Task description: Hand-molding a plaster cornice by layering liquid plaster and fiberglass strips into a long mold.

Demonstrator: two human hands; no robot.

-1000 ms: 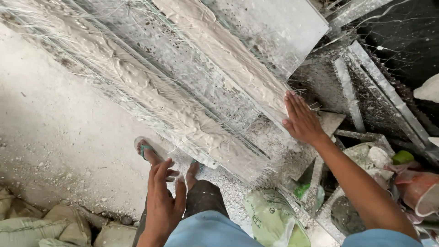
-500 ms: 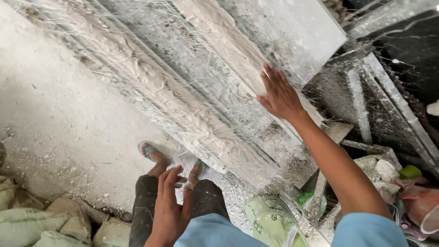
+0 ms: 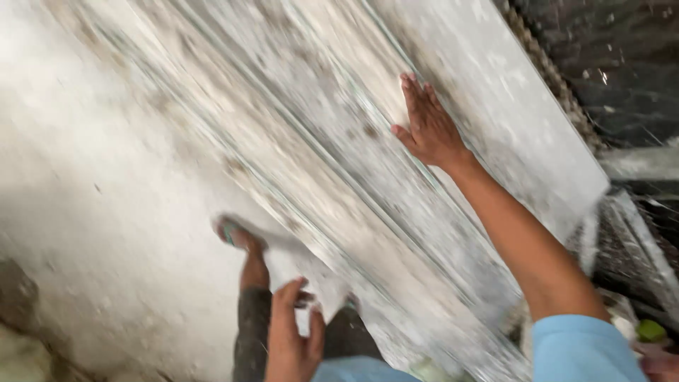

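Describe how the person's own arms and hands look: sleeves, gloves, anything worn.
Both hands are bare, with no gloves, rings or watch visible. The right hand leads to a bare forearm that ends in a light blue short sleeve at the upper arm. The left hand shows only to the wrist; its arm is out of view. The picture is motion-blurred, so fine marks cannot be told.

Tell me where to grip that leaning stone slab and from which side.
Probably by the long edges, one hand each side. The slab is broad, flat and tilted, so its face offers no hold; the right hand only presses flat on it, while the left hand hangs near its lower corner.
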